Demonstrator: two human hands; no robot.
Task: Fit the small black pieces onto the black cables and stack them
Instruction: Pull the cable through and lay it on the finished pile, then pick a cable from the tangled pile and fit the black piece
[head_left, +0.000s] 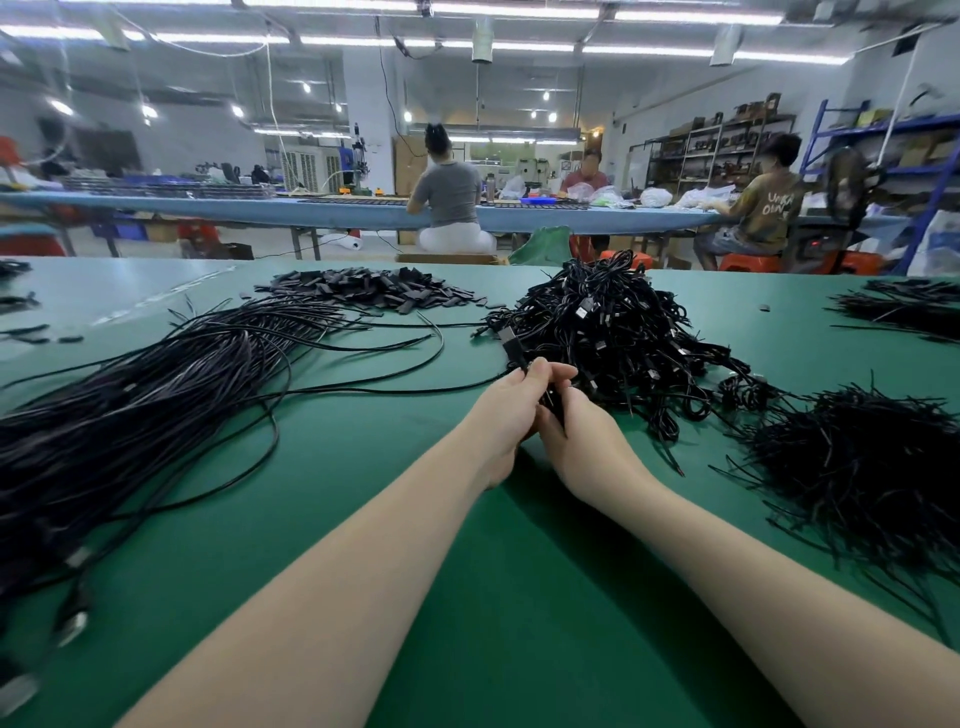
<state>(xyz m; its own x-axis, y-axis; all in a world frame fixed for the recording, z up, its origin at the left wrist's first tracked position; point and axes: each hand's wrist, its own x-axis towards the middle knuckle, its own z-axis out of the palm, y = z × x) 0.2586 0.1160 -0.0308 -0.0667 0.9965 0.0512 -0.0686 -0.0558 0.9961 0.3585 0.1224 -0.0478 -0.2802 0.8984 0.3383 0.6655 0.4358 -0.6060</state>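
Observation:
My left hand (511, 410) and my right hand (579, 434) meet over the middle of the green table (363, 467). Together they grip one black cable (511, 345), whose plug end sticks up past my left fingertips. A heap of small black pieces (363, 288) lies far back in the centre. A tangled mound of coiled black cables (613, 322) sits just beyond my hands. A long sheaf of straightened black cables (130, 415) stretches across the left side. What lies between my palms is hidden.
A spiky bundle of thin black ties (872, 467) lies at the right, and another dark bundle (904, 306) at the far right. Beyond the table's far edge stands a second long bench (311, 213) where three people sit working. Shelving lines the right wall.

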